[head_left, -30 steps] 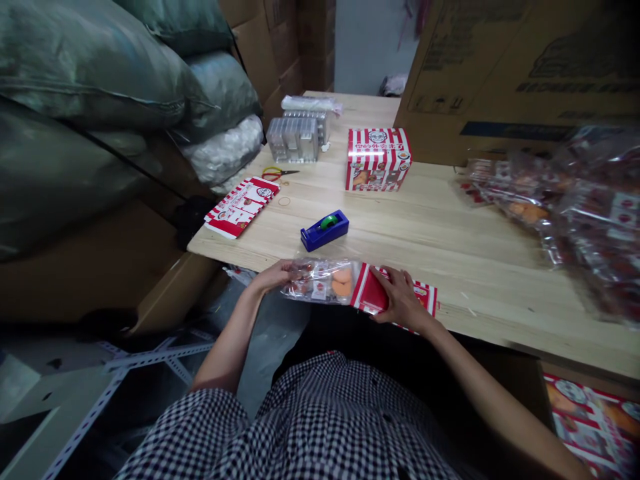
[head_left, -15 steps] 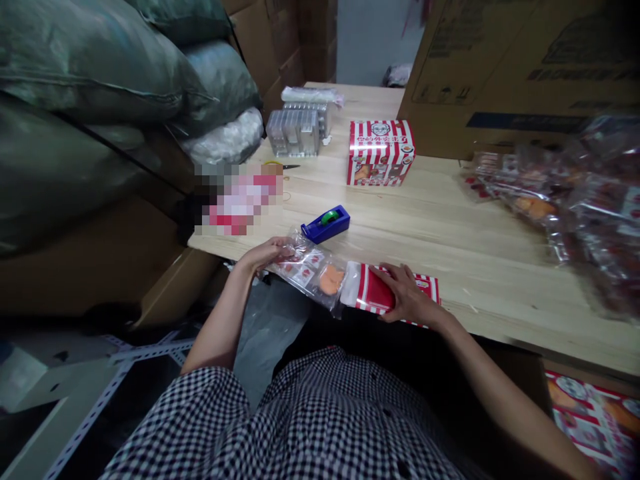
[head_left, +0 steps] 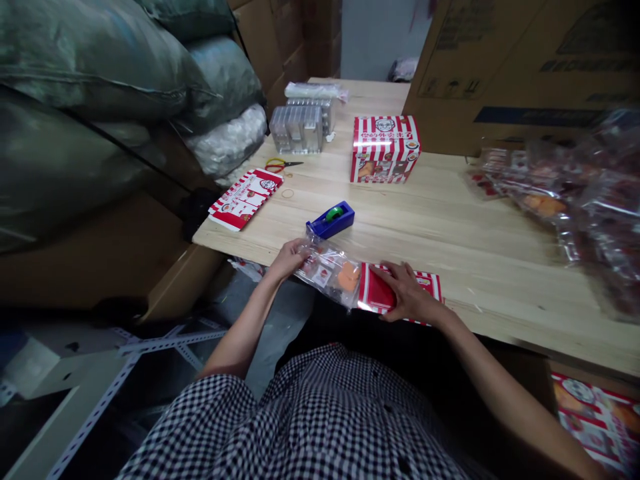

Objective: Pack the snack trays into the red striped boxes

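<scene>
The clear packet (head_left: 330,272) extends rightward from the left hand (head_left: 291,259).

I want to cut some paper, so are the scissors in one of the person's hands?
No, the scissors lie on the table, away from both hands.

Bulging grey-green plastic sacks (head_left: 95,73) piled up at left, yellow-and-red-handled scissors (head_left: 283,165) lying near clear ridged plastic cases (head_left: 297,129), big brown cardboard box (head_left: 500,73) standing at right!
</scene>
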Tool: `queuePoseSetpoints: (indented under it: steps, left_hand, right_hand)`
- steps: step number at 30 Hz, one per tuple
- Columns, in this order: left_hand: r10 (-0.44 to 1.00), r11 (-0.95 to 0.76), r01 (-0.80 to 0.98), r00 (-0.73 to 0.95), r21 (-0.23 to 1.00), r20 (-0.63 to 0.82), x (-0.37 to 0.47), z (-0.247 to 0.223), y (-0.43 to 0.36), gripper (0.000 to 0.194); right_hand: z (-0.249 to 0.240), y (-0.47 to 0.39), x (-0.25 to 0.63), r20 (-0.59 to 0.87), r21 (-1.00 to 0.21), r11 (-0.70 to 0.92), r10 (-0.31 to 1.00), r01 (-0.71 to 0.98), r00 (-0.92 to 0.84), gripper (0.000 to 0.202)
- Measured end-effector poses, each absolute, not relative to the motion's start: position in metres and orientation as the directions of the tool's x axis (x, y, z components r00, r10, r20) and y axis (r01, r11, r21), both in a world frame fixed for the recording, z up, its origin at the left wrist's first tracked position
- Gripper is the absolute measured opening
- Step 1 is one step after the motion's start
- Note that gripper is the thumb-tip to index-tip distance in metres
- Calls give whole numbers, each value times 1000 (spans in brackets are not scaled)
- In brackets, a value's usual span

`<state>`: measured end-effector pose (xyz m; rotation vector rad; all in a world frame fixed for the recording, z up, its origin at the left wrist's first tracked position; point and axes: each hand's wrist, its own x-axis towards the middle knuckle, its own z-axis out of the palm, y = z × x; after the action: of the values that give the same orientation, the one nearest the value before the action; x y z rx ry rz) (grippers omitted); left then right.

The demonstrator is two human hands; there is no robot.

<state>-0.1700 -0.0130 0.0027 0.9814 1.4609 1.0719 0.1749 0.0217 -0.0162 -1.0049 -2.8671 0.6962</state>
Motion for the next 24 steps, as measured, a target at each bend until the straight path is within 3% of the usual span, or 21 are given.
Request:
queuePoseSetpoints:
  steps: [10, 24]
  left_hand:
    - [942, 162, 72, -309, 984, -133, -151, -6, -6, 22]
    - [886, 207, -4, -423, 978, -189, -155, -26, -27, 26]
  right_hand:
    - [-23, 20, 174, -84, -393, 702, 615, 594, -784, 118]
    - [-26, 19, 169, -57, -378, 698, 638, 609, -768, 112]
